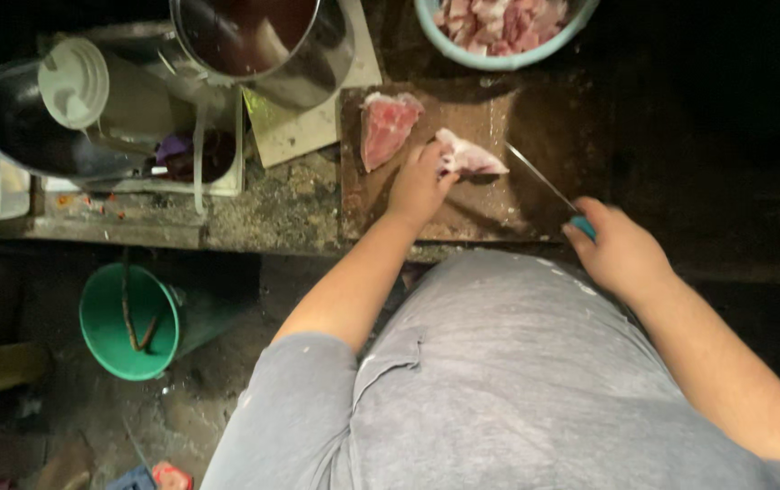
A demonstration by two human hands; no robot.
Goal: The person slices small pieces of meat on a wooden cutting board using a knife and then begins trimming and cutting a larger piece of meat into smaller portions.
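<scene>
A dark wooden cutting board [499,204] lies on the counter in front of me. My left hand [420,186] grips a pale pink piece of raw meat [471,159] on the board. A larger red chunk of meat [384,127] lies just left of it. My right hand [619,251] is closed on the teal handle of a thin knife [542,177], whose blade points up and left toward the held meat, a short gap away from it.
A light blue bowl [499,60] of cut meat pieces stands behind the board. Metal pots [267,45] and a lidded container [74,82] crowd the counter at the left. A green bucket [128,322] sits on the floor below.
</scene>
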